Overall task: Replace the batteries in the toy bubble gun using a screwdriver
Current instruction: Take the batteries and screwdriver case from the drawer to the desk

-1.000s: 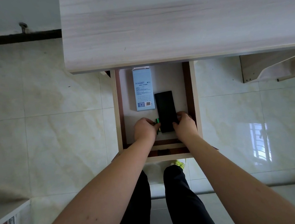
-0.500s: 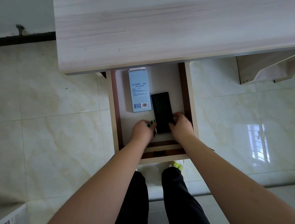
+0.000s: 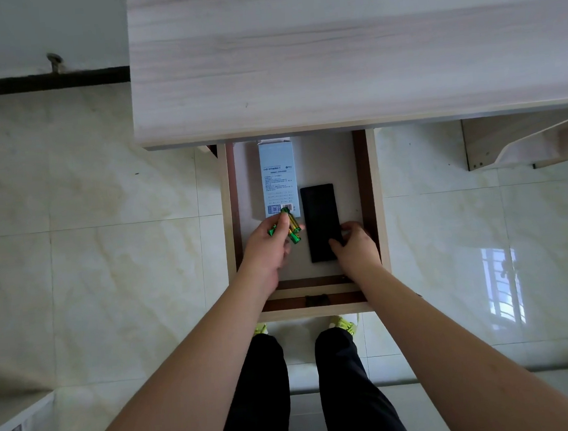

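Pinching a small bundle of green-and-gold cylindrical batteries between curled fingers and thumb, the left hand holds them just above the floor of the open pale wooden drawer, near its left wall. The batteries fan out crosswise, their glossy metal wrappers catching the light, and their upper ends overlap the lower edge of a tall light-blue printed cardboard box that lies flat in the drawer's left half, reaching back under the tabletop. Toward the drawer's right wall, the right hand curls its fingers round the lower right edge of a flat matte black rectangular case, which lies lengthwise on the drawer floor just right of the box. The drawer has a smooth pale floor, dark brown inner walls and a light wood-grain rim. Above it spreads the streaky pale wood-grain tabletop; around the drawer lies glossy cream marble-patterned floor tile.
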### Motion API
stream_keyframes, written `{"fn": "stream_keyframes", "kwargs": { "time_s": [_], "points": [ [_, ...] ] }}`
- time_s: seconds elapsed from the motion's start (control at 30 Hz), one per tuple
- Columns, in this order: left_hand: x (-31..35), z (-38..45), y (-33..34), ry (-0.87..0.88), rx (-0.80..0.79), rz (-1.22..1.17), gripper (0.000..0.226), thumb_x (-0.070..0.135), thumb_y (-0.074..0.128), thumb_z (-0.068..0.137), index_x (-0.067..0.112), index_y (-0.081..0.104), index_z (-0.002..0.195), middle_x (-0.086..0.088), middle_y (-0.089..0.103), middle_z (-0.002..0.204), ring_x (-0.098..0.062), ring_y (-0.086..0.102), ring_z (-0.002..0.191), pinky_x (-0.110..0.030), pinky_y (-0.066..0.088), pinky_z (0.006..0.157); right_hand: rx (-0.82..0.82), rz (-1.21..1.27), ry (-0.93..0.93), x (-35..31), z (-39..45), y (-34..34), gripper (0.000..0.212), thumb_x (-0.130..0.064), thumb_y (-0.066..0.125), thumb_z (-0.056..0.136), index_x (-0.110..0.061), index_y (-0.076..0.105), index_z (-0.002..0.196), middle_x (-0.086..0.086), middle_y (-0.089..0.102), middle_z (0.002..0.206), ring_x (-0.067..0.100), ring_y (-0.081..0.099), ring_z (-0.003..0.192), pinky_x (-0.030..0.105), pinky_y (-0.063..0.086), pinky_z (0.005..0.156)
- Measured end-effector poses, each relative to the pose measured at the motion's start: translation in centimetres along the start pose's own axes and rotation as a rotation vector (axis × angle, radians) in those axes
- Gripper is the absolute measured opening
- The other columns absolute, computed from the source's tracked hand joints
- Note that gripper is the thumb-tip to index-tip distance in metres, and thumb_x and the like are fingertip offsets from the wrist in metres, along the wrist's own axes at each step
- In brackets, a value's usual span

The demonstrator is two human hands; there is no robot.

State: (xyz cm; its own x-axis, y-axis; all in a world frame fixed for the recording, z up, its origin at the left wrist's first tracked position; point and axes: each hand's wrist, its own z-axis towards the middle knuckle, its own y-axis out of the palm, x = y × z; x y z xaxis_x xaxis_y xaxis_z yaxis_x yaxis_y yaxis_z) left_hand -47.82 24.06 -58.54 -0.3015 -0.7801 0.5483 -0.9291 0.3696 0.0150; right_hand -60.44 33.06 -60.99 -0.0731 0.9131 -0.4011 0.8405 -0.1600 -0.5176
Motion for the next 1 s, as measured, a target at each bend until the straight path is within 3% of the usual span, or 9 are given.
{"fn": "stream_keyframes", "kwargs": {
  "time_s": [0.2, 0.43, 0.67, 0.83, 0.93, 1.0],
  "points": [
    [1.2, -0.5, 0.5, -0.033, -0.08, -0.203, 0.032, 0.033, 0.049, 0.099, 0.02, 0.055, 0.128, -0.004, 0.067, 0.091, -0.016, 0.058, 0.076, -0.027, 0.048, 0.061, 0.011, -0.004, -0.005, 0.0, 0.0, 0.1, 0.043, -0.023, 0.057, 0.096, -0.015, 0.044, 0.136, 0.008, 0.055, 0.132, 0.025, 0.058, 0.113, 0.026, 0.045, 0.081],
    [1.8, -0.7, 0.3, -0.1, -0.216, -0.528, 0.034, 0.017, 0.049, 0.1, 0.008, 0.047, 0.132, -0.016, 0.061, 0.09, -0.021, 0.067, 0.076, -0.042, 0.059, 0.081, 0.03, -0.014, -0.016, -0.1, 0.0, 0.3, 0.045, -0.027, 0.057, 0.095, -0.015, 0.044, 0.137, 0.007, 0.055, 0.133, 0.024, 0.057, 0.114, 0.024, 0.043, 0.078],
    [2.1, -0.4, -0.5, 0.0, -0.233, -0.343, 0.031, 0.016, 0.05, 0.099, 0.007, 0.049, 0.129, -0.013, 0.062, 0.087, -0.019, 0.066, 0.072, -0.036, 0.058, 0.073, 0.037, 0.017, 0.017, -0.8, 0.4, 0.8, 0.055, -0.039, 0.061, 0.091, -0.014, 0.043, 0.136, 0.009, 0.055, 0.129, 0.025, 0.058, 0.11, 0.026, 0.048, 0.072],
    [2.4, -0.2, -0.7, 0.036, -0.218, -0.31, 0.011, 0.014, 0.047, 0.099, 0.011, 0.057, 0.1, -0.008, 0.064, 0.074, -0.02, 0.065, 0.07, -0.034, 0.058, 0.066, 0.111, -0.042, 0.063, -2.1, 0.7, 1.7, 0.071, -0.045, 0.064, 0.087, -0.013, 0.031, 0.141, 0.014, 0.045, 0.136, 0.03, 0.051, 0.119, 0.032, 0.046, 0.08],
    [2.3, 0.3, -0.9, 0.067, -0.135, -0.238, 0.011, 0.015, 0.049, 0.095, 0.015, 0.059, 0.095, -0.003, 0.064, 0.071, -0.018, 0.066, 0.069, -0.031, 0.054, 0.061, 0.164, -0.163, 0.066, -2.7, 0.8, 2.3, 0.082, -0.051, 0.067, 0.082, -0.012, 0.027, 0.142, 0.015, 0.04, 0.138, 0.031, 0.045, 0.125, 0.04, 0.045, 0.094],
    [2.3, 0.6, -1.1, 0.076, -0.102, -0.209, 0.01, 0.015, 0.05, 0.094, 0.018, 0.06, 0.091, -0.001, 0.064, 0.071, -0.017, 0.066, 0.067, -0.029, 0.051, 0.058, 0.18, -0.2, 0.047, -2.9, 0.9, 2.5, 0.082, -0.051, 0.068, 0.081, -0.011, 0.028, 0.14, 0.014, 0.041, 0.137, 0.03, 0.045, 0.124, 0.04, 0.045, 0.095]
  ]
}}
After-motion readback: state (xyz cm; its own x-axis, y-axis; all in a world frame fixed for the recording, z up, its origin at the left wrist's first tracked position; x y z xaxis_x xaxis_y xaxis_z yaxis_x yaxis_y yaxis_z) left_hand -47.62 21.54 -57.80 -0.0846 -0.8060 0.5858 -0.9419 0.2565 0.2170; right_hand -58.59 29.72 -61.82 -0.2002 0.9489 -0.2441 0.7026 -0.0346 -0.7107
